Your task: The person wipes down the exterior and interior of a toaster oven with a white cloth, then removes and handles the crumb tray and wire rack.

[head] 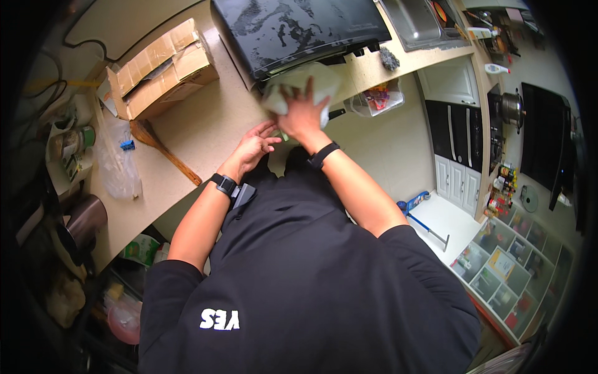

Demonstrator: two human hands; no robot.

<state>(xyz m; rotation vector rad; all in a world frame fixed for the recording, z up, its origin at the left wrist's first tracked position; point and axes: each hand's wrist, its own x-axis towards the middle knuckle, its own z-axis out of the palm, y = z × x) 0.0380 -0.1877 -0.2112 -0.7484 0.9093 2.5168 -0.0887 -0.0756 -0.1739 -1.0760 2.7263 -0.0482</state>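
My right hand (303,112), fingers spread, lies on a pale, blurred cloth (306,82) at the front of a black oven (303,28). Wet-looking patches mark the oven's top. Beside it, to the left, my left hand (254,147) is held near the counter's front edge with its fingers apart and nothing seen in it. A small light green thing shows between the two hands; what it is cannot be told. Right of the oven, a dark grey scouring pad (389,59) sits on the counter. A black handle (337,113) pokes out just right of the cloth.
An opened cardboard box (163,75) stands left on the counter (201,117), with a wooden spatula (166,152) in front. Further left are a plastic bag (117,163) and a blue binder clip (127,145). A metal sink (413,21) is at upper right, a clear bin (380,100) below the counter edge.
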